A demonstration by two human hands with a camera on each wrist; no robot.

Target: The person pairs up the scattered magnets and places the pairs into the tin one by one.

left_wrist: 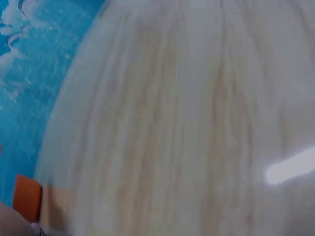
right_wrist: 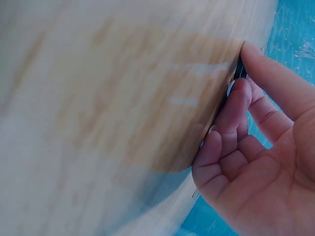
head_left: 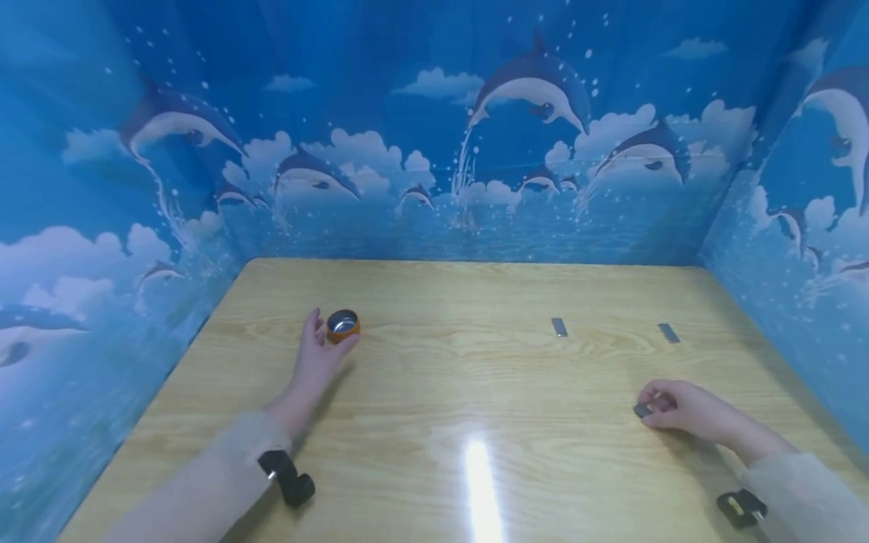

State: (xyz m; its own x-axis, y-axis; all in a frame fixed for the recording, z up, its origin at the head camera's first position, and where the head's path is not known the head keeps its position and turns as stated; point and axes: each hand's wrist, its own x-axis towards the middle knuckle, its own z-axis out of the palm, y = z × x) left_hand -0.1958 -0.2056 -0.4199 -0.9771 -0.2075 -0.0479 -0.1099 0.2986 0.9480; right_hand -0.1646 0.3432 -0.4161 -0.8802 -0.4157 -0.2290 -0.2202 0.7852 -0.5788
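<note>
At the table's left side, my left hand [head_left: 315, 360] holds a small round orange cup [head_left: 343, 326] with a shiny metal inside, thumb at its near side and fingers along its left. In the left wrist view only a bit of the orange cup [left_wrist: 27, 197] and a part of the hand show, at the lower left corner. Over on the right, my right hand [head_left: 694, 411] pinches a small dark grey flat piece [head_left: 642, 410] low at the tabletop. The right wrist view shows the dark piece [right_wrist: 239, 70] between thumb and forefinger, mostly hidden, with the other fingers curled.
Two small grey rectangular plates lie farther back on the wooden table [head_left: 434, 362]: one plate [head_left: 560, 326] right of centre, the other plate [head_left: 668, 332] beyond the right hand. A blue dolphin-print curtain [head_left: 434, 151] borders the table at the back and both sides.
</note>
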